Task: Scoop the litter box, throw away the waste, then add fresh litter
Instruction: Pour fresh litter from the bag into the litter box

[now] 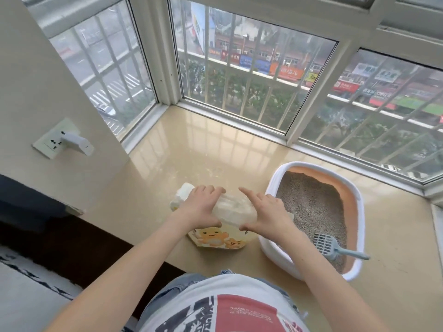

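The fresh-litter step is judged under way: the litter bag (220,224) is gripped by the left hand (199,207) and right hand (268,215), and needs lifting over the litter box (354,236).

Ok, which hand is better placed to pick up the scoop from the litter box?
The right hand. It grips the litter bag on the side next to the litter box, where the grey scoop lies. The left hand holds the bag's far side.

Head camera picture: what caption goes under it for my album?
Both hands grip a litter bag beside the litter box, scoop inside.
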`<state>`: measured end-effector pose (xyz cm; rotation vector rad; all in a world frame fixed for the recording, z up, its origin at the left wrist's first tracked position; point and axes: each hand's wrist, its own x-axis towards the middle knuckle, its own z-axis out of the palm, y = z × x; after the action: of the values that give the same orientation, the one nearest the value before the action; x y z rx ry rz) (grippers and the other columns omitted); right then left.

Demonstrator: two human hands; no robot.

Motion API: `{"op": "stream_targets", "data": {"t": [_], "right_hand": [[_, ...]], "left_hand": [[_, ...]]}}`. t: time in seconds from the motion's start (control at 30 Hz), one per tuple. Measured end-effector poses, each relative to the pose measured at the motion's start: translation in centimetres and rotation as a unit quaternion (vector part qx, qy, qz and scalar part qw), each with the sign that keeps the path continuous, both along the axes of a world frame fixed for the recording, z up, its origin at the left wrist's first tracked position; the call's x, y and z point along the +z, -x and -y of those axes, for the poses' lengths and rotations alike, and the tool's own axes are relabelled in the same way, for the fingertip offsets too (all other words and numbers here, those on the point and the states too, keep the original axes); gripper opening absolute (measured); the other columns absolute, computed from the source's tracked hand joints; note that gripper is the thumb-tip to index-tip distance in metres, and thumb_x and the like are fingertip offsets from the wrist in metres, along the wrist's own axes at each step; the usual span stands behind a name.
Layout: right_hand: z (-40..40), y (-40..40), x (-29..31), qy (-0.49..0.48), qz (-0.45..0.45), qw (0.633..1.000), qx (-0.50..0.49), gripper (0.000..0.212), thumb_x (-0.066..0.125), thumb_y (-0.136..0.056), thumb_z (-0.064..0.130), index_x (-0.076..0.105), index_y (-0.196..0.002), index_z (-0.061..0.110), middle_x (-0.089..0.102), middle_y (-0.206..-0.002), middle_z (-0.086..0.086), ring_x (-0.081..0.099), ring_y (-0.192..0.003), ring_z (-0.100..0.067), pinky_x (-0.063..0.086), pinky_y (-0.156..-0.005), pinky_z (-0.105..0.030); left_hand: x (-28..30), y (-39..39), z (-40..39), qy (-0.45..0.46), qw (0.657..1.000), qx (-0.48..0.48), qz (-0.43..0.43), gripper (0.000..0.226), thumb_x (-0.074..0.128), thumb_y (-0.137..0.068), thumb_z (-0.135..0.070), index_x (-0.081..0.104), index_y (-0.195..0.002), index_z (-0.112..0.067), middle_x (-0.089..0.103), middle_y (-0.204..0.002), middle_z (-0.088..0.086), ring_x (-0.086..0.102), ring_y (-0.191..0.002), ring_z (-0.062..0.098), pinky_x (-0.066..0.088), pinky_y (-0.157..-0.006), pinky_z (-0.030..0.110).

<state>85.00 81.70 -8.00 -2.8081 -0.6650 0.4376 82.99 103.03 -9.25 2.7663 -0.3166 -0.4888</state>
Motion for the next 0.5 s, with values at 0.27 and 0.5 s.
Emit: {"op": "stream_targets", "data": {"t": [0.27,0.5], "right_hand": [[0.9,-0.7,2.8,-0.151,-0.101,0.981,-0.061,0.013,0.066,-0.085,0.024,0.068,-0.098,0.028,0.063,-0.08,0.016,0.057,-0.076,-0.005,0.044,-0.073,-0.026],[0.6,-2.3,6.1,-0.162,-0.029,0.986,-0.008,0.019,0.06,-0.083,-0.002,0.075,-0.084,0.009,0.071,-0.081,0.002,0.06,-0.08,-0.013,0.04,-0.072,-0.022]], "left_hand": [[2.6,1.4,-0.1,-0.061,0.989,0.008,0.133,0.024,0.055,-0.089,-0.032,0.063,-0.11,-0.024,0.054,-0.108,-0.002,0.046,-0.103,0.024,0.03,-0.097,0.033],[5.0,1.2,0.3,-0.119,0.973,0.027,0.198,0.019,0.05,-0.094,-0.025,0.067,-0.102,-0.025,0.06,-0.103,-0.005,0.056,-0.101,0.019,0.022,-0.106,0.032]]}}
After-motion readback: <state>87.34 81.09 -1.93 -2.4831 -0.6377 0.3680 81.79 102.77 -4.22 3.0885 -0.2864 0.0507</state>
